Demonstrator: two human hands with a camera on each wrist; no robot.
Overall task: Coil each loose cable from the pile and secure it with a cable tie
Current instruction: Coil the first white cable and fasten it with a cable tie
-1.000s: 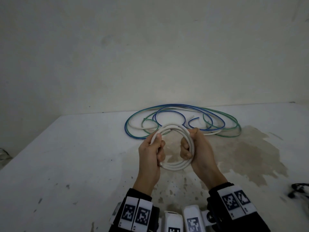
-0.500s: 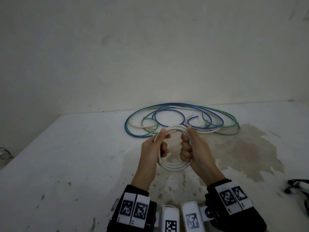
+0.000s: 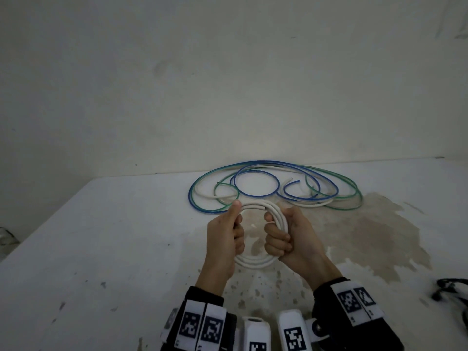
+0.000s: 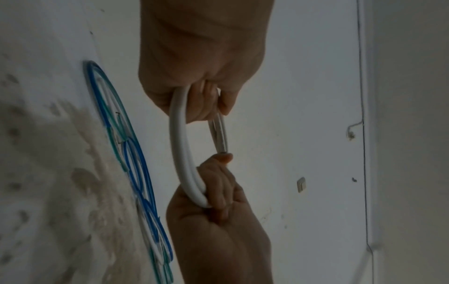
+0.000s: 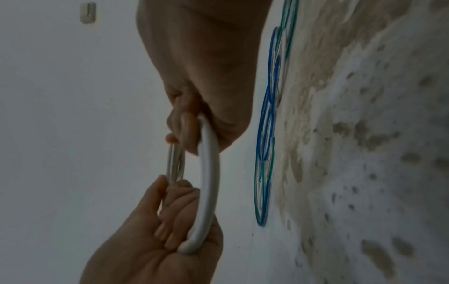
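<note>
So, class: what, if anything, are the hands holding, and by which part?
Both grip the coiled white cable: left hand on its left side, right hand on its right side.

Bare room, dim light.
Plain off-white wall (image 3: 228,84), scuffed, meets a white table (image 3: 101,249) that carries a large brownish stain (image 3: 367,236) and scattered dark specks. A light switch (image 4: 301,184) sits on a side wall, with a thin wire (image 4: 362,76) running down beside it.
</note>
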